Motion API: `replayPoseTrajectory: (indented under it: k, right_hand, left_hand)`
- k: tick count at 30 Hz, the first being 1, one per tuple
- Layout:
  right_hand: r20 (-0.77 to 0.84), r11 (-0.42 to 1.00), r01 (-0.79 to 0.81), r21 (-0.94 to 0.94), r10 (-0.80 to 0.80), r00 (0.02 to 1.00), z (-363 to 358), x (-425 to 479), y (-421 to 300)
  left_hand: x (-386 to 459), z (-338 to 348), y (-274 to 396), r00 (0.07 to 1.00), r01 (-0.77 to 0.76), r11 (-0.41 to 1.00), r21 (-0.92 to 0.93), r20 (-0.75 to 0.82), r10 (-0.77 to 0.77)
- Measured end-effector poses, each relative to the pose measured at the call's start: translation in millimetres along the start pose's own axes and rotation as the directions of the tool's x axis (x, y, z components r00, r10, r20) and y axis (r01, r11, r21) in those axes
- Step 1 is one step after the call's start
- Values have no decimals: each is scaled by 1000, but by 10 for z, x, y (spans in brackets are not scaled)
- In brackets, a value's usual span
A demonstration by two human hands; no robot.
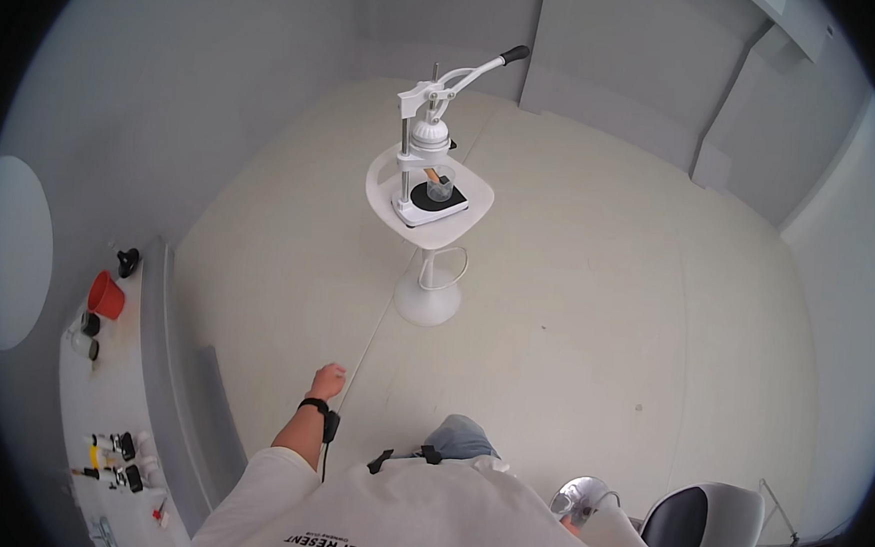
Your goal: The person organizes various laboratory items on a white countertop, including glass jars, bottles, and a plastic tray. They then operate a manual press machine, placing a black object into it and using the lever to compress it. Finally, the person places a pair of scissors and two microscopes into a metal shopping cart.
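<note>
My left hand [328,381] hangs over the floor beside my body, its fingers loosely curled with nothing visible in them. At my other side, my right hand [569,525] grips a shiny metal bowl-like vessel [580,496] with a curved handle; my sleeve hides much of this hand. Ahead, a white lever-operated citrus press [429,139] stands on a white pedestal stool [476,208]. Its black-tipped lever is raised. Under the press head, a clear cup [440,188] rests on the black base pad, with a tan and black object at it, too small to identify.
Along the left wall runs a white counter [110,396] with a red bucket [107,296], jars [85,345] and several small tools. A white chair with a dark seat pad [677,525] stands close at my right, near a thin metal frame [774,512].
</note>
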State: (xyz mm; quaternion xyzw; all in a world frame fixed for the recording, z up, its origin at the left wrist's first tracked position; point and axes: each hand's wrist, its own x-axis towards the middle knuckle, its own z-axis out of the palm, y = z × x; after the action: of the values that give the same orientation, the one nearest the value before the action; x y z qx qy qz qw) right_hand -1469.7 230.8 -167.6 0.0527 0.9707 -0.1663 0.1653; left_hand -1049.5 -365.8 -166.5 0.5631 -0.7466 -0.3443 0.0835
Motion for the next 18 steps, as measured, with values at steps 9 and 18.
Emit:
replayPoseTrajectory:
  k: [9, 18]
  right_hand:
    - [19, 953, 100, 286, -111, 994, 788, 900, -1945]
    - [5, 721, 298, 626, -385, 923, 1530, 1741, -6190]
  left_hand:
    - [1170, -447, 1687, 980, -71, 915, -398, 142, 137]
    - [3700, -1990, 3360, 897, -426, 554, -715, -412, 158]
